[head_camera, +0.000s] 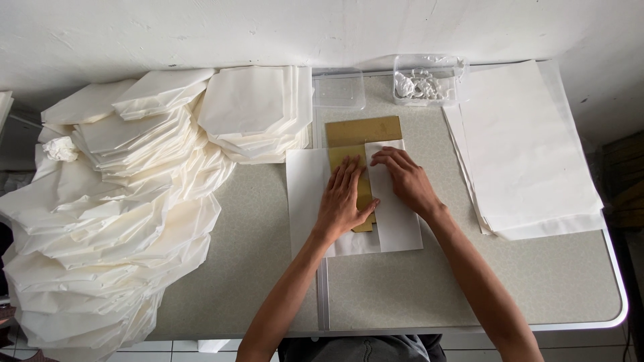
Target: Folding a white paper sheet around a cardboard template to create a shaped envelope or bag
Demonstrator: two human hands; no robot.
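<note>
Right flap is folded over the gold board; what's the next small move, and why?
Probably fold the left flap over next: the right hand presses the right flap flat, the left hand pins the gold board, and the left side of the sheet lies unfolded.

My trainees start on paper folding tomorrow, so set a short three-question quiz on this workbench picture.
1. True or false: the left hand lies flat on the gold rectangular card.
2. Which lies right of the work: A) flat stack of white paper sheets, B) heap of folded white paper packets?
3. What does the right hand press down?

Key
1. True.
2. A.
3. A folded flap of the white paper sheet over the card.
</note>
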